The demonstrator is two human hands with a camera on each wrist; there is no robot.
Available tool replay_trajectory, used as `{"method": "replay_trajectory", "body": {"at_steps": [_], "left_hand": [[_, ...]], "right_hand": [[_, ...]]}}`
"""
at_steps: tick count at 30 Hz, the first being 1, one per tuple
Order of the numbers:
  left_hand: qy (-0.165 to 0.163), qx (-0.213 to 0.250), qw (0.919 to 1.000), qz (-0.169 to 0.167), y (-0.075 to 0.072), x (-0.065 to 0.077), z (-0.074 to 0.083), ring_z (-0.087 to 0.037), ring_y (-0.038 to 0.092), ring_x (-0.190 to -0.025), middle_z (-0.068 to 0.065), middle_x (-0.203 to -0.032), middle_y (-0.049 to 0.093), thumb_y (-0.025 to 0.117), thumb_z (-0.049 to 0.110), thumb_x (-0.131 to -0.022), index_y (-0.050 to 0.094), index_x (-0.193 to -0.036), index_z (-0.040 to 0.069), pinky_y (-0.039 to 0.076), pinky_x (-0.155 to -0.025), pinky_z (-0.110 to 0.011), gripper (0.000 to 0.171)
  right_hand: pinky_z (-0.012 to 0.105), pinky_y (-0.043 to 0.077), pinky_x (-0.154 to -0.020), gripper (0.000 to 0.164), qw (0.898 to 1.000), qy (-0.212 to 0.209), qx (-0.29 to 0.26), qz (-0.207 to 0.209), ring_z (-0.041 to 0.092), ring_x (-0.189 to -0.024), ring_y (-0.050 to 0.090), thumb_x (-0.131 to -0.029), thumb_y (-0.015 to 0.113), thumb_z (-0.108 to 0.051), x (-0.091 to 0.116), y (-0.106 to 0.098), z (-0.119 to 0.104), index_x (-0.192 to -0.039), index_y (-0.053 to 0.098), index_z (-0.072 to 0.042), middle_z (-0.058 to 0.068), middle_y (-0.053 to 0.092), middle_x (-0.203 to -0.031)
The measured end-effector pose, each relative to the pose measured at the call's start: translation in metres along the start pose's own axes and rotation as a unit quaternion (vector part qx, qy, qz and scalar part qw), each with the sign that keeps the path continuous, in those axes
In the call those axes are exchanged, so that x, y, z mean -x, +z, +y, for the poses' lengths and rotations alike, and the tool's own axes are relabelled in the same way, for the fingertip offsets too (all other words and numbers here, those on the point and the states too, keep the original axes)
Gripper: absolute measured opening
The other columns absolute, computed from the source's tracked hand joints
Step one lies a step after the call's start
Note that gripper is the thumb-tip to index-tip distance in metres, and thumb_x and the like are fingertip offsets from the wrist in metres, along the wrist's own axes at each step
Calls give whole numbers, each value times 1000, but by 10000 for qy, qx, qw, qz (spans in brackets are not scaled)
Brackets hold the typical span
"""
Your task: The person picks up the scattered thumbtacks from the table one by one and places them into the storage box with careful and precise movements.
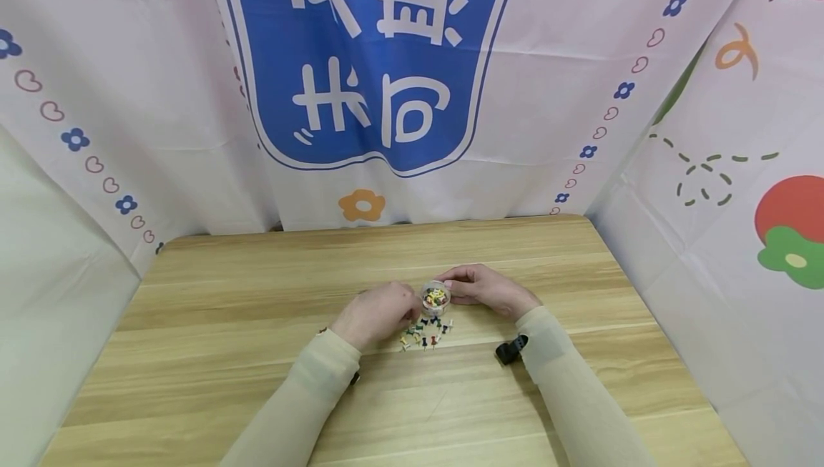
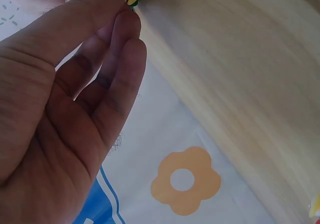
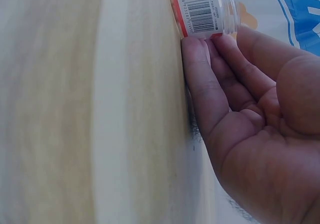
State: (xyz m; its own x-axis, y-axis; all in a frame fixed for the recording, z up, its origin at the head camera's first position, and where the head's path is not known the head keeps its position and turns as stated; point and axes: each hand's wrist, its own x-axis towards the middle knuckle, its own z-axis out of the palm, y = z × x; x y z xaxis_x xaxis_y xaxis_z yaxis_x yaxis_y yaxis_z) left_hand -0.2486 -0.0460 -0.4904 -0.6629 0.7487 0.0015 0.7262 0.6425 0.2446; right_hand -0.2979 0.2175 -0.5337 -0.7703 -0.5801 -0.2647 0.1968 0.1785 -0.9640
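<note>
A small clear round tub (image 1: 435, 300) filled with coloured push pins stands on the wooden table. My right hand (image 1: 486, 288) holds it from the right. In the right wrist view the fingers meet the tub's barcode label (image 3: 199, 13) and the thumb lies near its rim. On the tub's left my left hand (image 1: 380, 312) has its fingers bent downward near the tabletop. Yellow and green push pins (image 2: 132, 0) show right at its fingertips in the left wrist view; whether it pinches one is hidden. Several loose push pins (image 1: 425, 342) lie in front of the tub.
The wooden table (image 1: 257, 267) reaches back to a white printed curtain (image 1: 534, 131), with a white side wall (image 1: 695, 295) on the right. Black wrist straps (image 1: 511, 350) hang under both forearms.
</note>
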Motion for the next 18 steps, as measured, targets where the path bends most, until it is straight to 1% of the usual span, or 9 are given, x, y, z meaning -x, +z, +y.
{"method": "replay_trajectory", "body": {"at_steps": [4, 10, 18], "left_hand": [[-36, 7, 10000, -55, 1, 1, -1, -7, 54, -70, 7, -83, 68, 75, 1, -87, 74, -80, 18, 48, -62, -24, 19], [-84, -79, 9999, -89, 1, 2, -2, -5, 55, -72, 8, -87, 71, 77, 5, -89, 76, -81, 21, 50, -64, -23, 17], [-224, 162, 9995, -131, -1, 4, -2, -6, 56, -74, 8, -96, 75, 73, 7, -93, 75, -81, 21, 51, -66, -25, 19]], "right_hand": [[37, 51, -104, 37, 10000, -10, -9, 3, 30, -127, 61, -106, 55, -7, 0, 0, 0, -142, 59, 0, 17, 59, -143], [37, 51, -104, 36, 10000, -12, -18, 22, 30, -127, 61, -106, 55, -7, 0, 1, 0, -141, 59, 0, 17, 60, -142], [37, 51, -103, 36, 10000, -2, -5, 26, 30, -127, 61, -106, 56, -8, 0, 0, 0, -141, 59, 0, 17, 60, -142]]}}
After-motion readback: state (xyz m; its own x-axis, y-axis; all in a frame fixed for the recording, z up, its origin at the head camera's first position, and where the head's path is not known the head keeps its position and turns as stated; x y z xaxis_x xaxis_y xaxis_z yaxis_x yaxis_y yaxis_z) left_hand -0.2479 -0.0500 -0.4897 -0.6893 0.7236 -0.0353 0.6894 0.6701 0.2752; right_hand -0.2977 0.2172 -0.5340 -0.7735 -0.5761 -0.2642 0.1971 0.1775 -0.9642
